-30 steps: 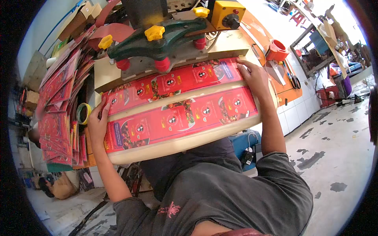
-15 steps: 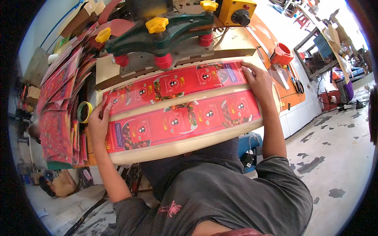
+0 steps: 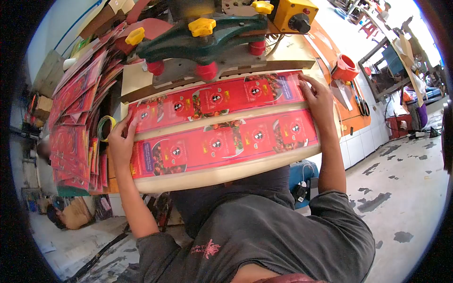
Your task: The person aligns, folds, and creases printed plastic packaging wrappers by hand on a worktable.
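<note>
Red printed strips (image 3: pixel 193 153): a pair, flat on the pale board (image 3: pixel 226 174).
Left hand (image 3: pixel 121 137): half-curled at their left end, fingers partly hidden; can't tell whether it grips.
Right hand (image 3: pixel 318 94): half-curled at the far right corner; grip, can't tell.
Yellow tape roll (image 3: pixel 112 121): just beside the left hand.
Red packs (image 3: pixel 71 151): heaped, crowding the left.
Green press (image 3: pixel 203 42): looming right behind the strips, top cut off.
Scissors (image 3: pixel 362 104): off right, near the red dispenser (image 3: pixel 344 67).
Far clutter (image 3: pixel 391 59): glare-washed, hard to read.
</note>
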`<state>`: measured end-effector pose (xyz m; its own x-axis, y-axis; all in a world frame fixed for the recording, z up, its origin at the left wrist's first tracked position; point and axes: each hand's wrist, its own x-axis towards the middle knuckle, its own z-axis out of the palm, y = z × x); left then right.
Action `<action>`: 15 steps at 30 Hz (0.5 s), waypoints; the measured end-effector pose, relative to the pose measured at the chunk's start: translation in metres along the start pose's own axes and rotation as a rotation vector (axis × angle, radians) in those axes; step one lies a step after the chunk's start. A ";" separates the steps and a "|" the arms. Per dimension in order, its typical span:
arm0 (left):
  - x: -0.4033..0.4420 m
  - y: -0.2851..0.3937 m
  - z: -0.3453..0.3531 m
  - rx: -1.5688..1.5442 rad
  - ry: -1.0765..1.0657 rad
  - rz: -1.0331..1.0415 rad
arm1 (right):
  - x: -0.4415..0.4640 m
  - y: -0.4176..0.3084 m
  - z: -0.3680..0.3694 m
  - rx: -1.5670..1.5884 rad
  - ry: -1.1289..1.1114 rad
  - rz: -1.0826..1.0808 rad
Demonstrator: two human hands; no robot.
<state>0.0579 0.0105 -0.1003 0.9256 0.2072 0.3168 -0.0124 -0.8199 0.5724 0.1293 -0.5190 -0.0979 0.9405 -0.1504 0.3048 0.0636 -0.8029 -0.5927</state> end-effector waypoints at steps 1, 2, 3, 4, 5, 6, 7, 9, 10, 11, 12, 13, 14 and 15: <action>0.000 -0.001 0.000 0.002 0.004 -0.002 | -0.001 -0.002 0.000 0.044 0.031 -0.032; 0.000 -0.004 0.000 0.006 0.019 0.032 | -0.002 -0.003 0.000 0.046 0.030 -0.036; 0.000 -0.005 0.000 0.011 0.032 0.067 | -0.002 -0.004 0.000 0.056 0.024 -0.021; 0.000 -0.005 0.000 0.012 0.035 0.065 | -0.002 -0.004 -0.001 0.065 0.019 -0.005; 0.000 -0.004 0.000 0.021 0.052 0.084 | -0.001 0.000 0.000 0.067 0.019 -0.007; -0.001 -0.004 0.000 0.030 0.069 0.104 | 0.000 0.005 0.003 0.063 0.025 -0.027; -0.001 -0.007 0.001 0.030 0.070 0.104 | 0.001 0.008 0.004 0.059 0.031 -0.045; -0.003 -0.015 0.002 -0.002 0.072 0.045 | -0.004 0.008 0.002 0.120 0.031 -0.011; -0.004 -0.016 0.002 -0.002 0.072 0.044 | -0.006 0.007 0.002 0.181 0.030 0.026; -0.005 -0.015 0.002 -0.008 0.081 0.043 | -0.006 0.008 0.001 0.181 0.029 0.027; -0.006 -0.014 0.002 -0.015 0.090 0.041 | -0.006 0.009 0.001 0.185 0.029 0.011; -0.006 -0.011 0.001 -0.015 0.090 0.040 | -0.006 0.010 0.001 0.190 0.029 -0.006; -0.005 -0.008 -0.001 0.012 0.082 0.040 | -0.006 0.010 0.000 0.190 0.029 -0.006; -0.005 -0.006 -0.002 0.039 0.075 0.040 | -0.006 0.009 0.000 0.186 0.056 -0.034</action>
<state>0.0528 0.0158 -0.1041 0.8935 0.2121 0.3959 -0.0329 -0.8481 0.5288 0.1241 -0.5252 -0.1051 0.9170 -0.1606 0.3650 0.1607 -0.6888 -0.7069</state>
